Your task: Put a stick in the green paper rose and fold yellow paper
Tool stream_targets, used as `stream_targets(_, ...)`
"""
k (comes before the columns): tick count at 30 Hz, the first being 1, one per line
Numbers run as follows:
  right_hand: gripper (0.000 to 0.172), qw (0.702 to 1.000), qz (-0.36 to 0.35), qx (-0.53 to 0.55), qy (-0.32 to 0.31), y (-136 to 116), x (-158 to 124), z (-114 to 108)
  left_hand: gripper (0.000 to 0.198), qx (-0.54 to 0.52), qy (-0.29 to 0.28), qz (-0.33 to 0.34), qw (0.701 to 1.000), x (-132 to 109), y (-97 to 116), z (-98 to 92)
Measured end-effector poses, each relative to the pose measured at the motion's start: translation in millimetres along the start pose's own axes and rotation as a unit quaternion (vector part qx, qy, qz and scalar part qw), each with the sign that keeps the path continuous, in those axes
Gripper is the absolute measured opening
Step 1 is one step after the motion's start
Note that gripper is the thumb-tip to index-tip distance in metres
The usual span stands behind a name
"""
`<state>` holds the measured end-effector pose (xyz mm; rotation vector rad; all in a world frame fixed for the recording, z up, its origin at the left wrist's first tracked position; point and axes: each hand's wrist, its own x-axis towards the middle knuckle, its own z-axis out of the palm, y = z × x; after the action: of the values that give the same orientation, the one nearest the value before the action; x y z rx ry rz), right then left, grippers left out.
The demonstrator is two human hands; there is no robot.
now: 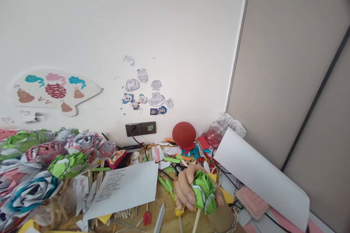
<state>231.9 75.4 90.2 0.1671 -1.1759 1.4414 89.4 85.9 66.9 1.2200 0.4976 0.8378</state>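
My right hand comes in from the lower right, with a beaded bracelet at the wrist. Its fingers curl around a green and white paper flower on a thin pale stick, which points down towards the bottom edge. The palm is partly hidden behind the petals. My left hand is out of view. Left of the held flower lie green paper strips, and a small red paper piece sits on a stick nearby.
Finished paper flowers crowd the left side. A printed white sheet lies over wooden sticks. At the back are a red balloon and a plastic bag. A large white sheet and a pink calculator lie to the right.
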Motion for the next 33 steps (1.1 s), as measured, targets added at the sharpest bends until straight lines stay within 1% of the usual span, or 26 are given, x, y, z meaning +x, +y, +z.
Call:
stream_targets(3,0.056,0.999,-0.016,0.031,-0.023,5,1,-1,0.066,0.016,-0.023,-0.010,1.000,1,-2,-6.2)
stream_targets(5,0.054,0.998,-0.015,0.039,-0.047,5,3,-3,0.065,0.029,-0.036,-0.019,0.999,0,-3,-9.8)
stream_targets(7,0.052,0.996,-0.008,0.034,-0.085,2,4,-3,0.062,0.041,-0.045,-0.027,0.998,-1,-5,-12.8)
stream_targets(9,0.053,0.994,0.008,0.012,-0.106,-5,5,-2,0.055,0.051,-0.047,-0.032,0.997,0,-8,-15.3)
stream_targets(11,0.053,0.995,0.026,-0.025,-0.088,-12,5,3,0.043,0.059,-0.044,-0.035,0.997,2,-10,-17.4)
stream_targets(14,0.057,0.994,0.041,-0.106,0.000,-22,3,11,0.028,0.069,-0.038,-0.037,0.996,8,-13,-19.0)
stream_targets(16,0.064,0.983,0.039,-0.170,0.052,-25,2,14,0.023,0.076,-0.037,-0.037,0.996,14,-15,-17.7)
stream_targets(17,0.067,0.977,0.037,-0.198,0.068,-25,1,14,0.021,0.079,-0.037,-0.036,0.996,17,-15,-16.2)
stream_targets(18,0.069,0.973,0.031,-0.217,0.074,-25,0,14,0.020,0.082,-0.038,-0.034,0.995,20,-15,-14.1)
stream_targets(20,0.071,0.970,0.019,-0.231,0.066,-25,-1,13,0.020,0.089,-0.039,-0.030,0.995,24,-16,-9.0)
stream_targets(24,0.070,0.979,0.022,-0.202,0.032,-25,-1,14,0.019,0.105,-0.033,-0.028,0.994,23,-18,0.1)
stream_targets(26,0.067,0.981,0.033,-0.188,0.012,-26,-2,14,0.017,0.113,-0.025,-0.032,0.993,16,-19,2.6)
stream_targets(28,0.063,0.983,0.049,-0.177,0.010,-28,-6,14,0.015,0.119,-0.016,-0.038,0.992,7,-22,4.5)
stream_targets(33,0.054,0.979,0.087,-0.179,0.046,-33,-17,4,0.016,0.121,-0.002,-0.054,0.991,-16,-25,9.7)
